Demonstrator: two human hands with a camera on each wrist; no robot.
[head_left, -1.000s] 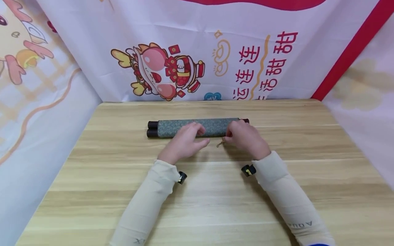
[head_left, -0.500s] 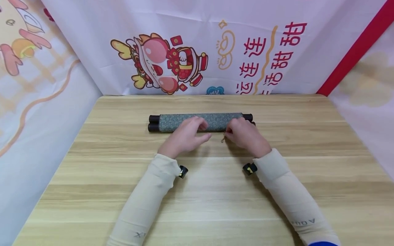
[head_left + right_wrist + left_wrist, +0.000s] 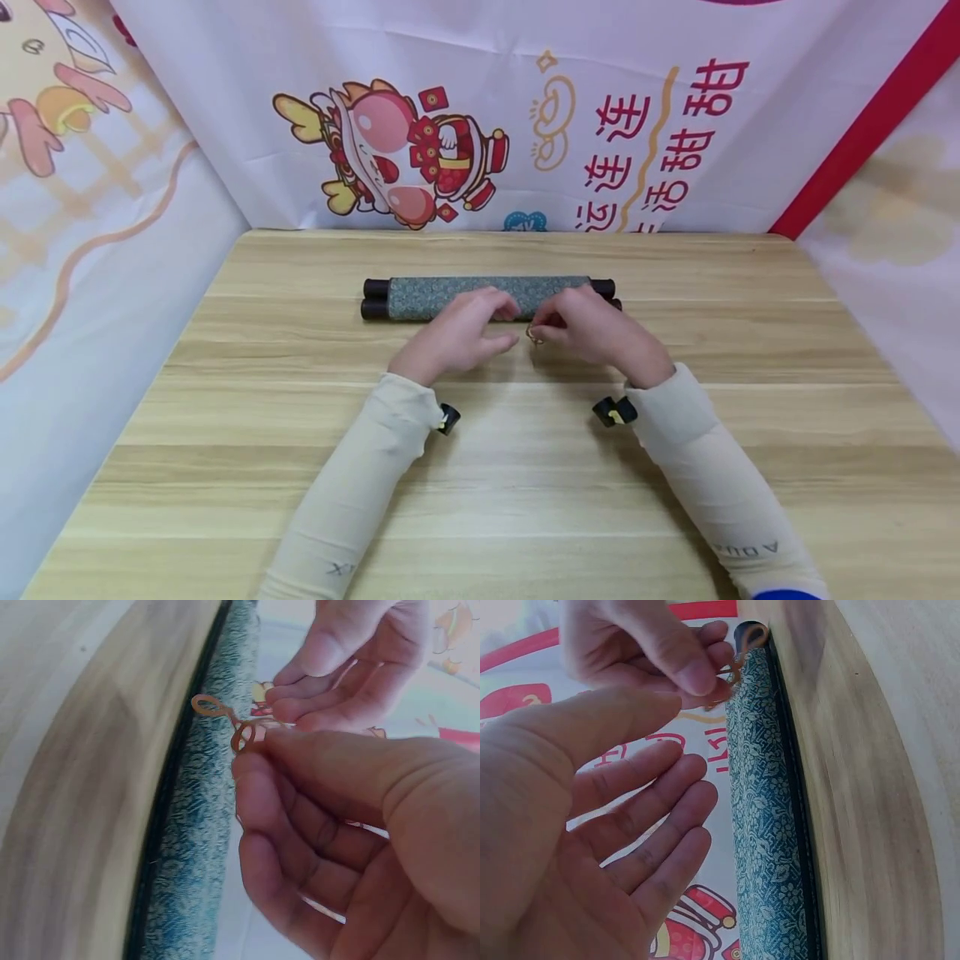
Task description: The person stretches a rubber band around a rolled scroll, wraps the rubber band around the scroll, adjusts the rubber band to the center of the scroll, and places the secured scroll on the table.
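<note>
The right grip (image 3: 600, 330) pinches a brown string (image 3: 532, 334) mid-frame, just below the green roll (image 3: 516, 290); the left grip (image 3: 459, 335) is loose nearby.

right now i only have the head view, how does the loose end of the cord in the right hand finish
Observer: In the right wrist view, the cord pinched by the right hand ends in a small loop.
Operator: anything tucked in the left palm
Observer: No, the left wrist view shows the left hand with its palm bare.
Operator: what pattern is on the roll
Observer: The left wrist view shows pale flowers and leaves across the roll.
</note>
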